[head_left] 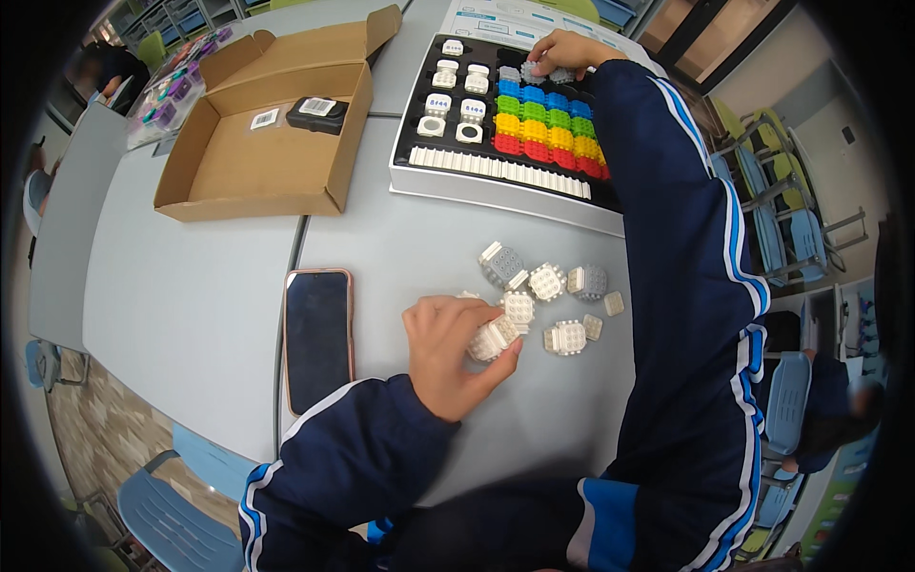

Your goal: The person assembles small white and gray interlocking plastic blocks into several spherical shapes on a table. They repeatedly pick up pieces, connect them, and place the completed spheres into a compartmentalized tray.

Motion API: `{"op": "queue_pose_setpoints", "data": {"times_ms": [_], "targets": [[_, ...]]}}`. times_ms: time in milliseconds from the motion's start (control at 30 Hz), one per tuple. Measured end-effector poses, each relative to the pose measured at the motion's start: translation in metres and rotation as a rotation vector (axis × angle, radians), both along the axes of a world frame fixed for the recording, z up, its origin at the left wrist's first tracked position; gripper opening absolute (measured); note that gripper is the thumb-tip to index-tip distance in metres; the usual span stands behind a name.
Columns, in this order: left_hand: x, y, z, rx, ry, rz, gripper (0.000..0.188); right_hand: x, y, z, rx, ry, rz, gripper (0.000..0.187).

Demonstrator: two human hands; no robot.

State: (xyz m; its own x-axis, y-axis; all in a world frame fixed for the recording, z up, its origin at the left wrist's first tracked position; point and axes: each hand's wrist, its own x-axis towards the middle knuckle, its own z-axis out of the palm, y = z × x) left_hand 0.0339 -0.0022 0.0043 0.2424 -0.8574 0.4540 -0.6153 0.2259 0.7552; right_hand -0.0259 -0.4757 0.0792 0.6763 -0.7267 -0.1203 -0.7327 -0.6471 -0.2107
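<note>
My left hand (pixel 443 343) is closed round a white studded block (pixel 492 339) above the table, thumb and fingers on its sides. Against that block, or just behind it, is another white block (pixel 518 307); I cannot tell whether the two are joined. My right hand (pixel 575 50) reaches to the far end of the kit box (pixel 505 197), its fingertips closed on a grey studded block (pixel 533 71) in the top row. Around my left hand lie a grey block with a white piece (pixel 501 264), a round white block (pixel 548 281), a grey-and-white block (pixel 588 281) and another white block (pixel 566 337).
Rows of blue, green, yellow and red blocks (pixel 534 131) and white strips (pixel 496 173) fill the kit's black tray. A phone (pixel 319 338) lies left of my left hand. An open cardboard box (pixel 257 186) holds a black device (pixel 317 114). Small square pieces (pixel 614 303) lie at right.
</note>
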Motion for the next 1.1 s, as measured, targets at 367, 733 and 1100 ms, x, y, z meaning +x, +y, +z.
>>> {"op": "queue_pose_setpoints", "data": {"times_ms": [367,733,1100], "targets": [[0.0,-0.001,0.0,0.0,-0.017,-0.007,0.036,-0.005,0.011,0.001,0.063,0.029,0.013,0.048],[-0.001,-0.001,0.0,-0.005,-0.006,-0.02,0.035,-0.025,0.008,0.011,0.009,-0.053,-0.017,0.039],[-0.001,0.0,0.0,-0.008,0.0,-0.017,0.035,-0.041,0.006,-0.01,0.032,-0.139,0.222,0.038]]}}
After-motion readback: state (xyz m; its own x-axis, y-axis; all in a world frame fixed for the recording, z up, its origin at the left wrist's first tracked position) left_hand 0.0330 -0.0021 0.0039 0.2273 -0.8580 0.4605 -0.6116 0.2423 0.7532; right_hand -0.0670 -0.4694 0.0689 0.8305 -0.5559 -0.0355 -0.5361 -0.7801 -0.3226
